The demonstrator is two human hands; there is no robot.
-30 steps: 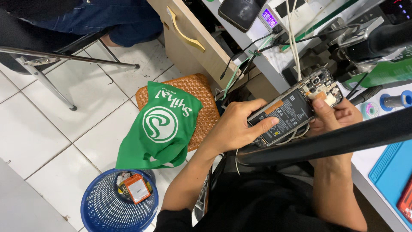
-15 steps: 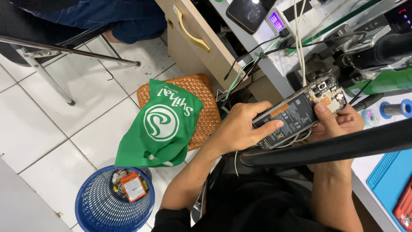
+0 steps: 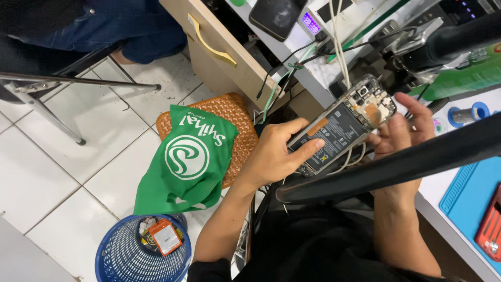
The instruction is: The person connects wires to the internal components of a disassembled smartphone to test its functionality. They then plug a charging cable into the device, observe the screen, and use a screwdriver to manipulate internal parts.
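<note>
Opened phone (image 3: 342, 125), back cover off, black battery exposed, tilted, held mid-air

Bright, even light; soft shadows.

I see both hands holding an opened phone (image 3: 342, 125) with its back cover off, battery and circuit board exposed. My left hand (image 3: 274, 154) grips its lower end, thumb lying across the battery; my right hand (image 3: 399, 130) holds the camera end. Below, a green cloth bag (image 3: 188, 159) lies over a woven orange stool (image 3: 237, 117), near a blue mesh bin (image 3: 117, 256). A blue mat (image 3: 469, 193) sits on the counter (image 3: 433, 206).
</note>
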